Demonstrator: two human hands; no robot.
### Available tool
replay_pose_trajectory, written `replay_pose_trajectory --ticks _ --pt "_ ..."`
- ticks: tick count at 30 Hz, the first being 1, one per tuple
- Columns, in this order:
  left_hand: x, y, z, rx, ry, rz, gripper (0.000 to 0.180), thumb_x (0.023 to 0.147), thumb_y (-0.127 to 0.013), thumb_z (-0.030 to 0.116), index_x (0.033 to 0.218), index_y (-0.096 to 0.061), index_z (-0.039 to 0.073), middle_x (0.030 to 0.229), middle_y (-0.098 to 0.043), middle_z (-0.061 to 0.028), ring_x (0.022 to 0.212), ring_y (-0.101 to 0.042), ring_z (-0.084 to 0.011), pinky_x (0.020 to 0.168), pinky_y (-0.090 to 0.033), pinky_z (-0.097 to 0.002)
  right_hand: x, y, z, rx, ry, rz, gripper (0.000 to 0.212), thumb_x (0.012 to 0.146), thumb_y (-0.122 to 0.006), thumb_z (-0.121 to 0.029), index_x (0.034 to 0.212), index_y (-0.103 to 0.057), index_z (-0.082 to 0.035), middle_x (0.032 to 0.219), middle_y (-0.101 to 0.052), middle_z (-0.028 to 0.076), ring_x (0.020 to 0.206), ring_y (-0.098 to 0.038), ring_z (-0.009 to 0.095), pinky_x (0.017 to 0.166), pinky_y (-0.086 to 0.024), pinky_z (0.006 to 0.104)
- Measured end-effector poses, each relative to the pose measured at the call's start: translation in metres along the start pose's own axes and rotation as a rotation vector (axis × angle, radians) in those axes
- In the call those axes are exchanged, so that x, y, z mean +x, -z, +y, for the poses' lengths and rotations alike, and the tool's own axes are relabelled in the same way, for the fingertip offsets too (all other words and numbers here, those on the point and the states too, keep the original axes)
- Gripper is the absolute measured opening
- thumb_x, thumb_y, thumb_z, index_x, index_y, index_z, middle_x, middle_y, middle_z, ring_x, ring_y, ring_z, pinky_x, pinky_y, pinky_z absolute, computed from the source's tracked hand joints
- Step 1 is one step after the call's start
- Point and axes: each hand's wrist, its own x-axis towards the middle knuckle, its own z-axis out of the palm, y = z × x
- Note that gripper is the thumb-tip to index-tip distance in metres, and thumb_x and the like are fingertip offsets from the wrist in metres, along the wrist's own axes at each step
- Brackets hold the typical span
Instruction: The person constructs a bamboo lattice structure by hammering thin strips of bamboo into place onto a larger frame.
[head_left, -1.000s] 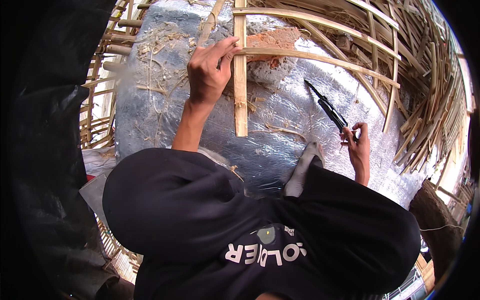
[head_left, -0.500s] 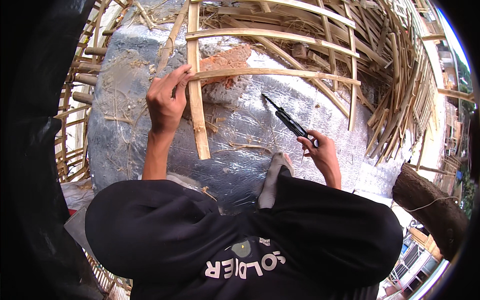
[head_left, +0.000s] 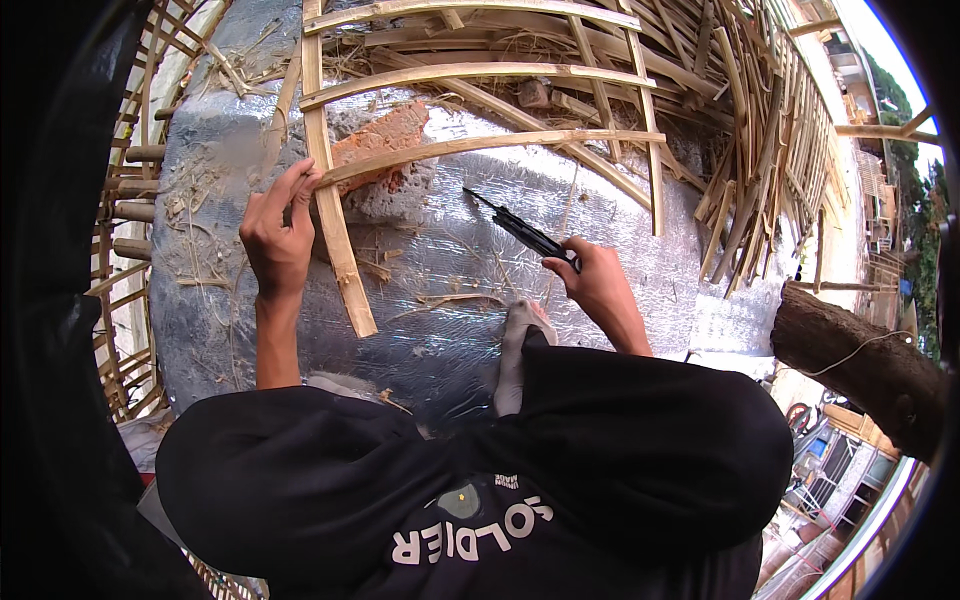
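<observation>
A frame of pale bamboo slats [head_left: 468, 146] lies in front of me, several crosspieces running over an upright slat [head_left: 340, 250]. My left hand [head_left: 277, 232] is closed, thumb and fingers pinching where the lowest crosspiece meets that upright. My right hand [head_left: 598, 285] is wrapped round a slim black tool [head_left: 525, 233] with a thin, dark pointed tip. The tool slants up and left, below the lowest crosspiece and apart from it. Its exact kind does not show.
A broken brick lump [head_left: 385, 140] lies under the frame on the silvery foil sheet [head_left: 430, 260]. Loose bamboo strips [head_left: 745, 150] are piled at the far right. A thick log [head_left: 850, 360] is at the right, and my foot [head_left: 512, 360] rests on the sheet.
The whole scene has shifted left in view. My right hand and the black tool point the same way, with the hand turned more over the handle. My left hand keeps its pinch.
</observation>
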Motion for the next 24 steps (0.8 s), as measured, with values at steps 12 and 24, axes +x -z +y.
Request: replay_pose_trajectory --ticks 12,24 --pt "-0.001 0.003 -0.003 -0.03 0.001 0.003 0.017 0.09 -0.074 0.013 0.107 -0.074 0.009 0.087 -0.076 -0.0071 0.07 -0.069 -0.0232 0.065 -0.048 -0.0334 0.003 -0.054 0.038 0.518 0.091 0.55 0.029 0.103 -0.061 -0.027 0.09 -0.064 -0.002 0.063 -0.056 -0.001 0.058 -0.045 0.004 0.051 -0.036 0.0239" --pt "0.001 -0.002 -0.004 -0.028 -0.023 0.07 0.016 0.089 -0.075 0.014 0.104 -0.075 0.01 0.083 -0.075 -0.0074 0.063 -0.065 -0.0245 0.062 -0.047 -0.0335 0.004 0.013 -0.031 -0.064 0.302 0.336 0.025 0.099 -0.061 -0.017 0.081 -0.056 -0.001 0.066 -0.059 0.021 0.056 -0.057 0.04 0.055 -0.044 0.0458"
